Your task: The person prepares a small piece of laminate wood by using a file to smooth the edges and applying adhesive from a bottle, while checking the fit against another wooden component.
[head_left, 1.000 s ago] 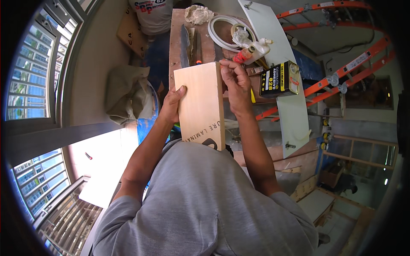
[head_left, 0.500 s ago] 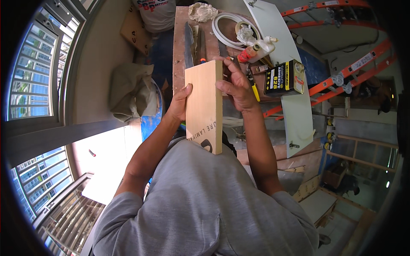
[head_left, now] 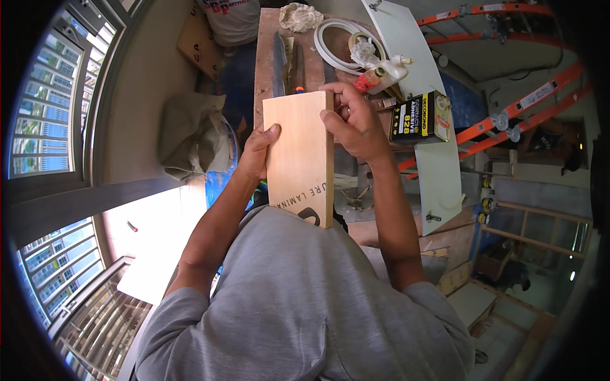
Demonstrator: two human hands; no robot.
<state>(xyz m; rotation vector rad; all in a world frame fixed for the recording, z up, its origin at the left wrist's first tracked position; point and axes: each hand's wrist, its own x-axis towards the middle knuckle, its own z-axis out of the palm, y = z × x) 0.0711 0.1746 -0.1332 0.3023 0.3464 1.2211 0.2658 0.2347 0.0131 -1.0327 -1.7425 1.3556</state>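
A pale wooden board (head_left: 297, 146) with dark printed lettering near its lower end stands in front of my chest, its narrow right edge showing. My left hand (head_left: 257, 151) grips its left side, thumb on the broad face and the other fingers mostly hidden behind. At the upper right corner, my right hand (head_left: 358, 124) pinches the edge, with the thumb against the side and the index finger bent over the top. The board's lower end reaches my grey shirt (head_left: 286, 273).
Beyond the board, a workbench (head_left: 270, 70) carries a handsaw (head_left: 300, 66), rolls of white edging (head_left: 327, 47), a red-capped bottle (head_left: 368, 80) and a black-and-yellow adhesive tin (head_left: 416, 119). A white panel (head_left: 440, 184) lies at right, near an orange ladder (head_left: 540, 95). Another person (head_left: 553, 143) is at far right.
The board has turned slightly, showing more of its broad face, and its top has shifted left. My left hand moved left with it; my right fingers are bent more at the corner.
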